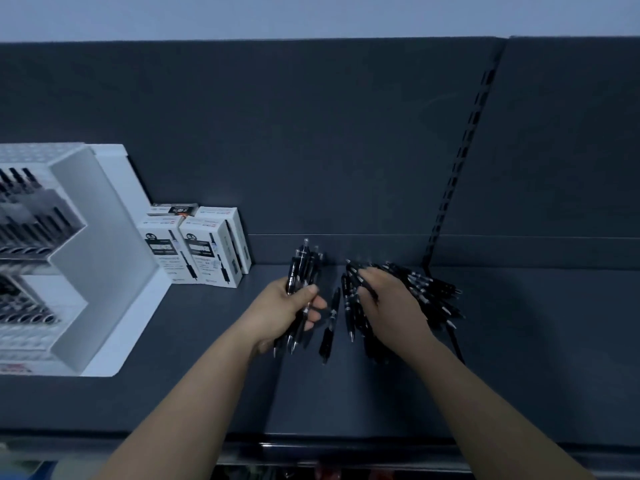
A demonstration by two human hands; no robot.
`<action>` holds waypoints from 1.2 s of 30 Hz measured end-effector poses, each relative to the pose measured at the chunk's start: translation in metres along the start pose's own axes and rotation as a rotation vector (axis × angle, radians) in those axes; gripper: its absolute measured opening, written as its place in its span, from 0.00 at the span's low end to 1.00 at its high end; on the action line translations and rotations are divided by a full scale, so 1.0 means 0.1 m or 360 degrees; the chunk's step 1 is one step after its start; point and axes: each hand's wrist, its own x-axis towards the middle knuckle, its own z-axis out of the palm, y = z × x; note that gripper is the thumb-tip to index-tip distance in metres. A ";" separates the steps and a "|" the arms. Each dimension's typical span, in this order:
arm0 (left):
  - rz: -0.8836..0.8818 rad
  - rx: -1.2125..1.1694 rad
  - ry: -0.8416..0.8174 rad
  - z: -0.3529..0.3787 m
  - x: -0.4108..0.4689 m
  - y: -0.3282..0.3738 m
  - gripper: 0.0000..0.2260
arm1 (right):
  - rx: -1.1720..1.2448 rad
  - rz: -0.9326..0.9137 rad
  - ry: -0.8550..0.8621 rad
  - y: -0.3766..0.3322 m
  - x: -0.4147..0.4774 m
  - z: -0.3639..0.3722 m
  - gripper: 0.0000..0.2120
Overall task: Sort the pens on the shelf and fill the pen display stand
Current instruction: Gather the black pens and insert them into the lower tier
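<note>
The person stands before a dark grey shelf [519, 341] with both bare forearms stretched over it. The left hand [287, 308] is clenched around a bundle of black pens [304, 268]; the bundle is held nearly upright and its ends come out above and below the fist. The right hand [391, 303] lies palm down on a loose pile of black pens [433, 292] that rests on the shelf near the back panel [311, 133]. Its fingers are bent over the pens, but I cannot tell if they pinch one. Between the two hands a single pen [330, 323] lies on the shelf, apart from both. At the far left stands the white display stand [104, 237], with rows of dark pens [27, 216] in its stepped tiers. Just beside it are white pen boxes [204, 251].
</note>
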 end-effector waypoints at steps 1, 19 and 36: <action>0.0041 0.0032 -0.0011 -0.04 -0.07 0.02 0.07 | 0.0153 0.0008 -0.0036 -0.15 0.03 -0.03 0.16; 0.0458 0.0176 0.0414 -1.88 -1.06 0.01 0.04 | 0.1388 0.0118 -0.0254 -2.51 0.34 0.58 0.05; 0.0199 0.0744 0.0785 -3.98 -1.53 -0.51 0.06 | 0.0691 -0.0204 0.0140 -3.94 0.63 1.72 0.05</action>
